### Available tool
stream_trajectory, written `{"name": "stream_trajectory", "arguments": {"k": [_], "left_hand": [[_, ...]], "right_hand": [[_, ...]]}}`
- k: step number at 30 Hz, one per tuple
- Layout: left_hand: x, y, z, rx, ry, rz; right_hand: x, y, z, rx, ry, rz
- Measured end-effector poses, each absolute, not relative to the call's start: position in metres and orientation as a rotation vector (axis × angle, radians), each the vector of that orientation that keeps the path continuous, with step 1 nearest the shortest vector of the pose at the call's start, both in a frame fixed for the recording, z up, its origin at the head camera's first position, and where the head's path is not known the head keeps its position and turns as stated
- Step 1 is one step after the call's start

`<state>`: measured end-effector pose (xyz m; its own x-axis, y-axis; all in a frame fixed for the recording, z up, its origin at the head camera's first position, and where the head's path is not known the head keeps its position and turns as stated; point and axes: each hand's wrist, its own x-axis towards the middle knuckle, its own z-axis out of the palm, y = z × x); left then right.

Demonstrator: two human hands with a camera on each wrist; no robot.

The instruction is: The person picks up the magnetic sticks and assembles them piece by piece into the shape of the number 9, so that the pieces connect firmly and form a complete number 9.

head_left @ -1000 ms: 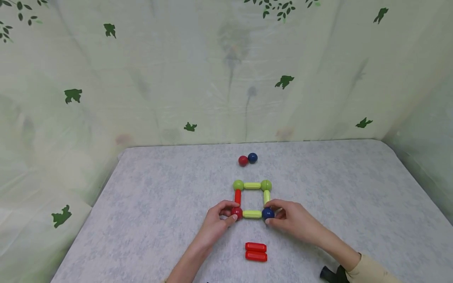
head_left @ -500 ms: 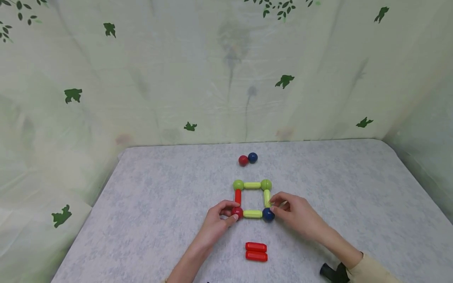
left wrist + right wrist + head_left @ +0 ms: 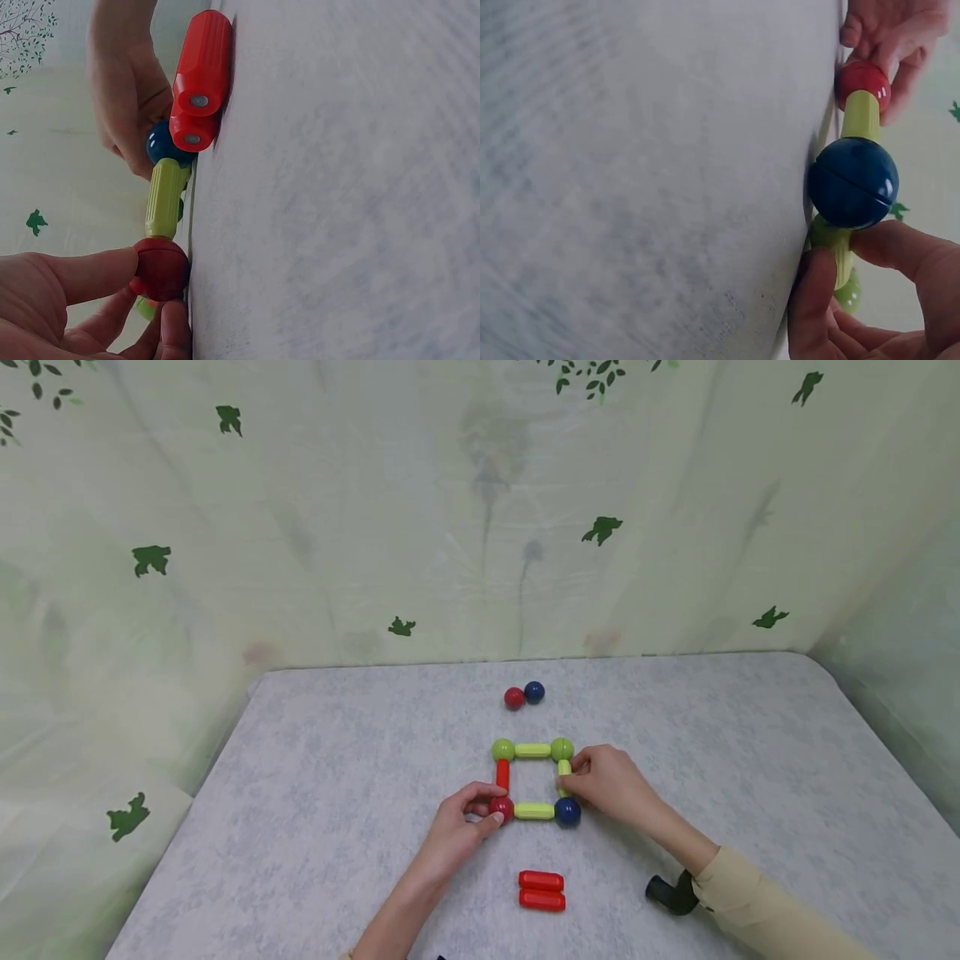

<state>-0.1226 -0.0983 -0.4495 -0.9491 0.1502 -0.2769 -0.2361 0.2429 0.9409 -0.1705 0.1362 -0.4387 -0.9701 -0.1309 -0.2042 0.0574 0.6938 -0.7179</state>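
Observation:
Magnetic rods and balls form a flat square on the table. My left hand [image 3: 456, 828] grips the red ball [image 3: 162, 270] at its near left corner between thumb and fingers. My right hand [image 3: 611, 783] pinches the yellow-green rod [image 3: 843, 264] of the right side, just beyond the blue ball [image 3: 853, 182] at the near right corner. Another yellow-green rod [image 3: 534, 811] links the red and blue balls. A red rod [image 3: 502, 773] makes the left side. At the far corners sit two green balls, the left one [image 3: 503, 749] and the right one [image 3: 562, 749], joined by a yellow-green rod [image 3: 532, 750].
Two loose red rods [image 3: 542, 891] lie side by side in front of the square. Behind it, a loose red ball [image 3: 513, 698] and a dark blue ball [image 3: 534, 692] touch. A black object [image 3: 671, 893] shows by the right sleeve. A printed curtain hangs behind the table [image 3: 337, 735].
My right hand has let go of the blue ball and moved away from me along the right side, onto its yellow-green rod. My left hand stays on the red ball.

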Motion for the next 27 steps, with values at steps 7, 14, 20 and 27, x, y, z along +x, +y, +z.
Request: {"name": "stream_trajectory", "arguments": {"k": [7,14,20,27], "left_hand": [[-0.124,-0.098,-0.449,-0.075,2.221,1.756],[-0.124,-0.097,-0.448,-0.096,2.218,1.742],[-0.124,-0.097,-0.447,-0.1,2.215,1.739],[-0.124,-0.098,-0.448,-0.074,2.217,1.734]], "right_hand": [[-0.174,0.142,-0.441,0.025,2.533,-1.284],[-0.172,0.145,-0.442,0.066,2.476,-1.326],[-0.169,0.145,-0.444,0.059,2.492,-1.329],[-0.163,0.145,-0.445,0.044,2.503,-1.354]]}}
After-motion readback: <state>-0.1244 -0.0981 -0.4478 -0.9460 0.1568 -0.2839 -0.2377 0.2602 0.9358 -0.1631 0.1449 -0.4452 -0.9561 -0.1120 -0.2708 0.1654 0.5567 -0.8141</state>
